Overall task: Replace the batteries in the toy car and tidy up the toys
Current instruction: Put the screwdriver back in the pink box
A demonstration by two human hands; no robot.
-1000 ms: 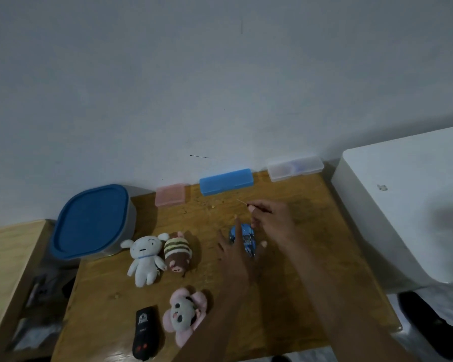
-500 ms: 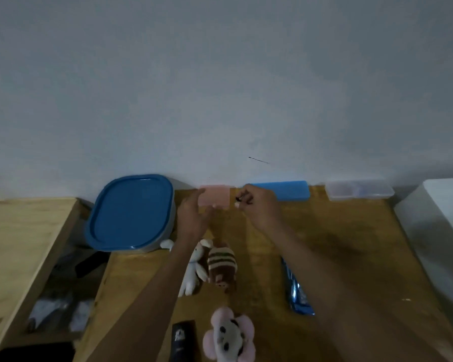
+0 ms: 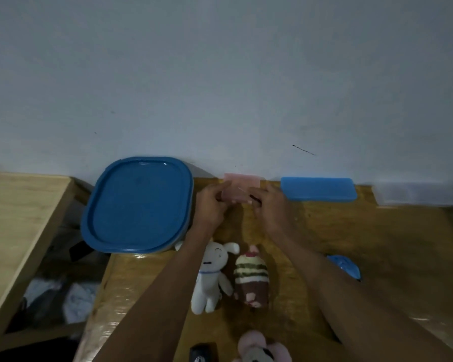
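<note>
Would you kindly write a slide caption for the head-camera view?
Both hands, left and right, hold a small pink box at the wall; plush toys and the blue toy car wait on the table.

Two bare forearms reach in from the lower edge, without sleeves as far as the view shows. The left hand (image 3: pixel 209 205) and right hand (image 3: pixel 268 207) wear no gloves; no rings, watch or bands show on fingers or wrists.
</note>
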